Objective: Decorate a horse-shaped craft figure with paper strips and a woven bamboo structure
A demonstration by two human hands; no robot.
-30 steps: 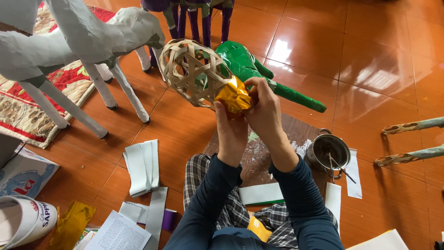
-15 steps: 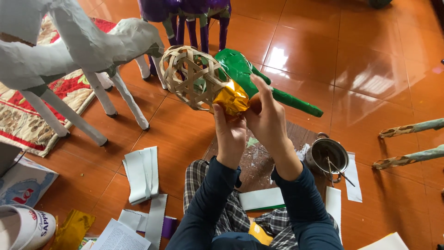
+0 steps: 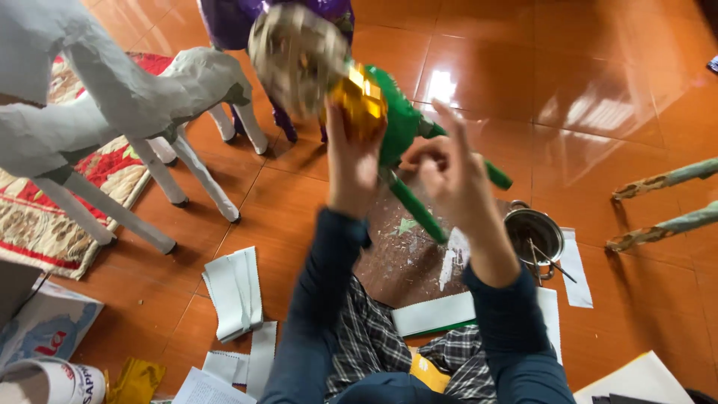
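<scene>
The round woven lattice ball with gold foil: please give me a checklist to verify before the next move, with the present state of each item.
1. Left hand grips the round woven lattice ball at its gold foil patch: ok.
2. Right hand is on the ball: not ok; it is off, fingers spread.
3. Ball is sharp enough to inspect the foil edge: cannot tell, blurred.
4. Round metal pot stands upright on the floor: ok.
5. White paper strips lie beside the left knee: ok.
</scene>
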